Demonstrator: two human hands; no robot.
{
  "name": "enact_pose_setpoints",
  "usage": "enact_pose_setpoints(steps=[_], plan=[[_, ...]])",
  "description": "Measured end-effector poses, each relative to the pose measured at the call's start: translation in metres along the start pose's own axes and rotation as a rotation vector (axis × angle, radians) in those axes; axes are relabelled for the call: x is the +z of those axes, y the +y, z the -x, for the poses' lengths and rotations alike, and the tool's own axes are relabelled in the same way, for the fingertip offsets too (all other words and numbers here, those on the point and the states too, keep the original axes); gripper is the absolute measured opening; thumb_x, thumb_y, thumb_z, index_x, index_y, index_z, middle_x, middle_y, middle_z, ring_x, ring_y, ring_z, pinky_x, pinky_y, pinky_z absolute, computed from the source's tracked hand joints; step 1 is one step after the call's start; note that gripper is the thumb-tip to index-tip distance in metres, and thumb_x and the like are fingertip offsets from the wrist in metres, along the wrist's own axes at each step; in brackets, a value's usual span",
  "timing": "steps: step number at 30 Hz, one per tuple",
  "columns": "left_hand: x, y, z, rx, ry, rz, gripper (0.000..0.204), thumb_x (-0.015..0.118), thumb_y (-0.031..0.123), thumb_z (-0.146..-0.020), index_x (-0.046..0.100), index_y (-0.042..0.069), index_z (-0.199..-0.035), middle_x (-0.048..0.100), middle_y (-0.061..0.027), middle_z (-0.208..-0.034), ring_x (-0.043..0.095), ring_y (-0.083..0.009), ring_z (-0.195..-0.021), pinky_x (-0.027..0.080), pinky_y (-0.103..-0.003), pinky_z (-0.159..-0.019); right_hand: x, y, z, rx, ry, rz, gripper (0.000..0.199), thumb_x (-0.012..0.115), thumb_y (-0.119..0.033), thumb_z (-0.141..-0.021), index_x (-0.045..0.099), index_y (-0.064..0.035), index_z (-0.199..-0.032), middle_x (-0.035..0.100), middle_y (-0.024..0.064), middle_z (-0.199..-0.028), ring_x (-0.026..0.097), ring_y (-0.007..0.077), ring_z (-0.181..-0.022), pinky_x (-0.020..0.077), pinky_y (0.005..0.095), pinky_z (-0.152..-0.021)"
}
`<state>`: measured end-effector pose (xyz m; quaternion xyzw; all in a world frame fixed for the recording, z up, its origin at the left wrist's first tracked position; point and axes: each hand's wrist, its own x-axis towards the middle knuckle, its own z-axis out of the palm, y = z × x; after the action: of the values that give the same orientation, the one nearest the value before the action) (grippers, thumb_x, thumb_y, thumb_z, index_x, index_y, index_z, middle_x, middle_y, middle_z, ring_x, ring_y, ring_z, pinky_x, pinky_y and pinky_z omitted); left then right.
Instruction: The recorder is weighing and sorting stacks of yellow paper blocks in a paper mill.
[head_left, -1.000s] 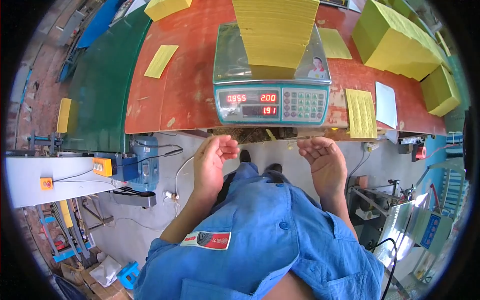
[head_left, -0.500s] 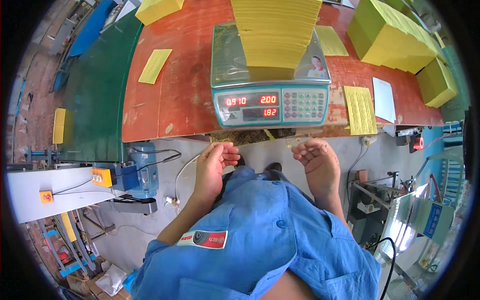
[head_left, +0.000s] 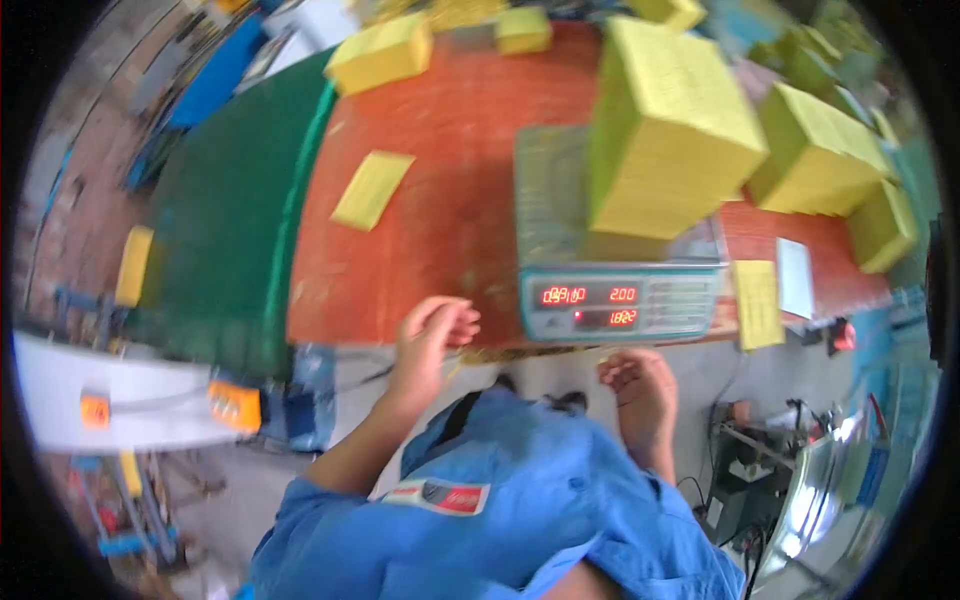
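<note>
My left hand [head_left: 435,338] hovers by the table's front edge, left of the scale, its fingers loosely curled and empty. My right hand [head_left: 642,392] is below the front of the scale, half curled, with nothing visible in it. Neither touches anything. The digital scale [head_left: 535,318] has a teal body, a lit red display and a keypad. A tall stack of yellow paper sheets [head_left: 665,180] stands on its metal pan, covering the pan's right part. This view is somewhat blurred.
The red table [head_left: 450,230] holds a loose yellow sheet [head_left: 372,190], a yellow sheet [head_left: 758,303], a white sheet [head_left: 795,278] and yellow paper blocks [head_left: 820,150]. A green surface [head_left: 220,210] adjoins at left. An orange switch box [head_left: 234,405] sits front left; metal equipment [head_left: 760,450] is at right.
The view has swung, so the table and scale appear lower and the scale further right. Against the table, my left hand now lies further left of the scale. Both hands stay empty.
</note>
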<state>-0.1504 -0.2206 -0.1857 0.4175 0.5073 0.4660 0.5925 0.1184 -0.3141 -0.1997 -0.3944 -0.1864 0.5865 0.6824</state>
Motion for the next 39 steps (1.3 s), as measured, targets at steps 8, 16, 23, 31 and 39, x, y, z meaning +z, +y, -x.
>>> enact_pose_setpoints(steps=[8,16,23,31,39], plan=[[0.103,0.152,-0.068,1.224,-0.296,-0.467,0.019,0.067,-0.006,-0.079,0.067,0.002,-0.097,0.066,-0.0126,-0.103,0.064,-0.0260,-0.093,0.052,-0.033,-0.078,0.032,-0.016,-0.013,-0.074,-0.089,-0.091,0.020,0.053,-0.011,-0.094,0.062,0.0043,-0.103,0.066,0.0149,-0.091,0.064,0.0234,-0.084,0.0509,0.0348,-0.078],[0.181,0.187,-0.120,1.231,-0.411,-0.699,0.018,0.072,0.003,-0.079,0.066,0.002,-0.096,0.066,-0.0100,-0.110,0.063,-0.0198,-0.100,0.048,-0.028,-0.087,0.017,-0.016,-0.003,-0.018,-0.091,-0.106,0.021,0.051,-0.010,-0.096,0.063,0.0032,-0.107,0.068,0.0131,-0.093,0.066,0.0202,-0.086,0.0519,0.0328,-0.079],[0.198,0.195,-0.110,1.014,-0.446,-0.734,0.004,0.066,0.001,-0.083,0.065,-0.001,-0.087,0.068,-0.0104,-0.101,0.064,-0.0197,-0.096,0.048,-0.030,-0.087,-0.026,-0.052,-0.009,0.101,-0.141,-0.120,0.020,0.051,-0.008,-0.095,0.064,0.0035,-0.106,0.068,0.0122,-0.092,0.064,0.0179,-0.085,0.0500,0.0288,-0.079],[0.241,0.197,-0.033,1.495,-0.220,-1.097,0.010,0.058,-0.010,-0.078,0.058,-0.001,-0.083,0.065,-0.0153,-0.104,0.063,-0.0359,-0.104,0.046,-0.049,-0.092,-0.083,-0.094,-0.033,0.190,-0.392,-0.096,0.036,0.049,-0.026,-0.100,0.056,0.0022,-0.121,0.064,0.0147,-0.112,0.062,0.0200,-0.097,0.0490,0.0342,-0.086],[0.300,0.037,0.021,1.224,-0.942,-0.913,0.017,0.068,0.001,-0.074,0.059,0.002,-0.089,0.066,-0.0135,-0.101,0.064,-0.0306,-0.101,0.052,-0.046,-0.088,-0.122,-0.168,-0.030,0.246,-0.327,-0.522,0.052,0.050,-0.035,-0.098,0.044,-0.0008,-0.136,0.058,0.0152,-0.127,0.058,0.0260,-0.115,0.0451,0.0428,-0.100]])
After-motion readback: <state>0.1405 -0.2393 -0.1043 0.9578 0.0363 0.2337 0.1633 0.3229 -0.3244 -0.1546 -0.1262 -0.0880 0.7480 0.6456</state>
